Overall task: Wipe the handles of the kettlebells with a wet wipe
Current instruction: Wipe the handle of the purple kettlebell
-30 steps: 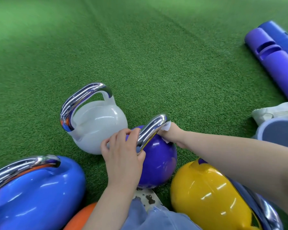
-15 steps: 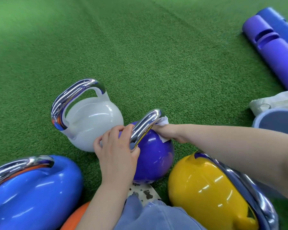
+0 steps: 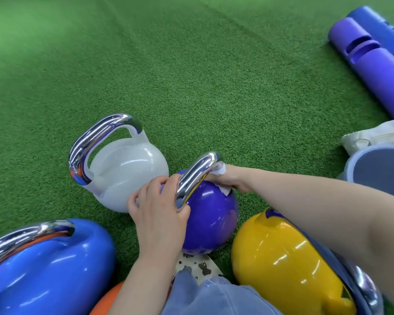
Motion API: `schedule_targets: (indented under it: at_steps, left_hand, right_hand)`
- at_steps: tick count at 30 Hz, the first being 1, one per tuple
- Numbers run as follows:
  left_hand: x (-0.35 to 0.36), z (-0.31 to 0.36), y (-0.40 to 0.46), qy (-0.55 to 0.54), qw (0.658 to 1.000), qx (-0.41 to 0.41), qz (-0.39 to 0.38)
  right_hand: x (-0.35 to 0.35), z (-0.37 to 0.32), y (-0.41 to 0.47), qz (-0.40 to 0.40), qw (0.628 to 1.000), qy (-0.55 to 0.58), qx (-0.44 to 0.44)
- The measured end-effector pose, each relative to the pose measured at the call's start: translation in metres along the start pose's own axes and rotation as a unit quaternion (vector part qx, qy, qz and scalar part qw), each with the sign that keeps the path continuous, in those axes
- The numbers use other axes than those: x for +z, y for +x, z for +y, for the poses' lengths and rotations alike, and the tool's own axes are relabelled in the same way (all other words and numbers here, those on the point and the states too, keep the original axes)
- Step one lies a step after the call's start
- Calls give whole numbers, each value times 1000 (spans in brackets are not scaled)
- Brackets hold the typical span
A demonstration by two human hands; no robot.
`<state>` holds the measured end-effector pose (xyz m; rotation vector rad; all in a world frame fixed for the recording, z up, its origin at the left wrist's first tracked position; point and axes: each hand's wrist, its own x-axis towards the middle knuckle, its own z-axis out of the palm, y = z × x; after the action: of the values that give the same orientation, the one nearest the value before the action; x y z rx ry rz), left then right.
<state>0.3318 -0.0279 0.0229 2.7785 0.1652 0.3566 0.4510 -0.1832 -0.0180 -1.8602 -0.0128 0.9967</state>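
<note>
A purple kettlebell (image 3: 210, 214) stands on the green turf in front of me, its chrome handle (image 3: 197, 173) running up and away. My left hand (image 3: 159, 212) grips the near leg of that handle. My right hand (image 3: 233, 179) is tucked behind the far leg, pressing a white wet wipe (image 3: 221, 171) against it; most of the wipe is hidden. A white kettlebell (image 3: 127, 176) with a chrome handle (image 3: 96, 142) stands upright just to the left, untouched.
A blue kettlebell (image 3: 52, 269) lies at the bottom left over an orange one (image 3: 105, 301). A yellow kettlebell (image 3: 287, 269) sits at the bottom right under my forearm. Purple and blue cylinders (image 3: 373, 57), a white bag (image 3: 378, 133) and a grey-blue bucket (image 3: 378, 171) are at the right.
My right hand with the wipe has slid a little lower along the far leg of the purple kettlebell's handle. My left hand keeps its grip.
</note>
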Motion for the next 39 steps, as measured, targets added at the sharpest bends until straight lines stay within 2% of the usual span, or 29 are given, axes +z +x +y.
schedule_targets:
  at_steps: [4,7,9,11,13,15,16,18,20,24,27,29,32,34,37,39]
  left_hand:
    - [-2,1,0,-3,1000,-12,-17]
    - [-4,3,0,-16,1000,-15,-15]
    - [-5,2,0,-22,999,-17,-25]
    - [-9,1,1,-27,998,-17,-53]
    - [-17,-1,3,-18,995,-16,-101]
    - [-34,3,11,-26,985,-27,-168]
    - [-42,6,18,-81,978,-52,-184]
    - [-56,17,39,-243,945,-105,-193]
    - [-61,29,65,-318,919,-112,-207]
    - [-44,52,109,-264,909,-41,-321]
    - [-17,57,129,-239,876,-45,-417]
    - [0,55,137,-228,847,-67,-475]
    - [16,54,143,-220,803,-111,-543]
    - [20,56,143,-220,779,-117,-575]
    - [23,54,147,-210,775,-108,-586]
    - [21,50,152,-205,773,-97,-592]
  right_hand:
    - [-2,-11,-9,97,987,-9,-124]
    - [-4,-23,-17,146,965,-89,-201]
    - [-2,-30,-19,186,945,-145,-229]
    - [-3,-29,-15,201,945,-154,-209]
    - [-4,-25,-10,171,951,-200,-161]
    - [-6,-18,-2,116,942,-293,-113]
    - [-7,-16,-2,103,935,-324,-104]
    - [-8,-15,-4,79,941,-313,-105]
    - [-6,-18,-10,48,950,-284,-118]
    - [-6,-19,-14,-8,968,-214,-128]
    - [-9,-18,-10,-35,968,-224,-107]
    - [-14,-15,-5,-17,950,-307,-61]
    - [-17,-23,-10,23,897,-442,-15]
    - [-21,-26,-13,17,908,-418,-9]
    - [-34,-20,-20,-31,959,-282,12]
    - [-42,-19,-30,-72,984,-161,-8]
